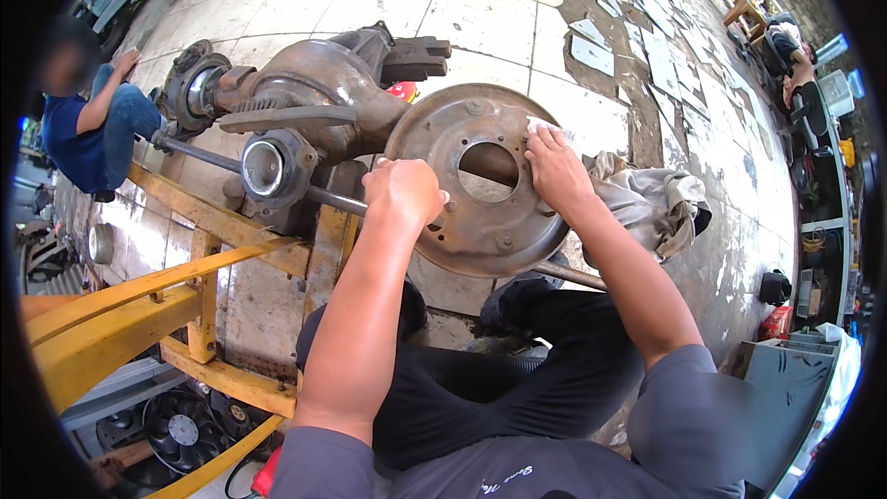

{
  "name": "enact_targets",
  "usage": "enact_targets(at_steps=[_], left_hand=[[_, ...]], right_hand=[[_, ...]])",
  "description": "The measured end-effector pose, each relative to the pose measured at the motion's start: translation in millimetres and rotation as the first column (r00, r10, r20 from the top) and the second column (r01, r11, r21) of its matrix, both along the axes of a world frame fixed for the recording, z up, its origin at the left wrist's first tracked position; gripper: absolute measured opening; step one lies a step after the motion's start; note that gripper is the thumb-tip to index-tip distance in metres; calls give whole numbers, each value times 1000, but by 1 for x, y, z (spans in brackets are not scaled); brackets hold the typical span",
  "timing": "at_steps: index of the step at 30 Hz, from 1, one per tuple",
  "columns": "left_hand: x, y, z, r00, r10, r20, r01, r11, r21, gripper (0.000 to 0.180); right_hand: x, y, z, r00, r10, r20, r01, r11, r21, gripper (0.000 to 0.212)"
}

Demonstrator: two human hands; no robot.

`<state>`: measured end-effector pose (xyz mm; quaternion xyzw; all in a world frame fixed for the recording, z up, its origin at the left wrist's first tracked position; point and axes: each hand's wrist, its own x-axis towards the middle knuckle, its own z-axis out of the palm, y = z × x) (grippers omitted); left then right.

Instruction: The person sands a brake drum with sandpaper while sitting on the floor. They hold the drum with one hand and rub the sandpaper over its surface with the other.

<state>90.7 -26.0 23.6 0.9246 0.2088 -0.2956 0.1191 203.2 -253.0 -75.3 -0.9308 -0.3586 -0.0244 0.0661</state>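
A round, brown metal brake backing plate (504,245) with a large centre hole and smaller bolt holes stands tilted in front of me. My left hand (404,189) is closed around its left rim, thumb on the face and fingers partly hidden. On the upper right of the face, my right hand (559,166) presses a small white sheet (535,122), paper or cloth, with its fingers together. Behind the plate lies a rusty axle housing (319,69). A metal shaft (337,200) passes below my left hand and behind the plate.
A yellow steel frame (199,300) stands at the left, with a black fan (183,430) below it. A grey rag (647,203) lies right of the plate. Another person (78,143) crouches at far left. Broken floor tiles (591,55) lie beyond; a grey metal cabinet (781,407) is at lower right.
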Motion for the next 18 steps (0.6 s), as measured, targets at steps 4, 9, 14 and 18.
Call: enact_targets(at_steps=[4,9,14,18], left_hand=[[1,3,-5,1000,-16,-17,16,1000,-7,49],[-3,5,-6,998,-43,44,43,999,13,52],[0,3,-9,999,-36,13,36,999,17,51],[-1,4,-6,999,-31,26,31,999,15,52]], right_hand=[[-3,-5,7,998,47,-28,-47,999,-14,39],[-6,-9,15,994,99,-48,-98,995,6,41],[16,-21,8,981,192,-4,-192,981,5,43],[23,-28,18,952,303,-39,-304,952,-23,42]])
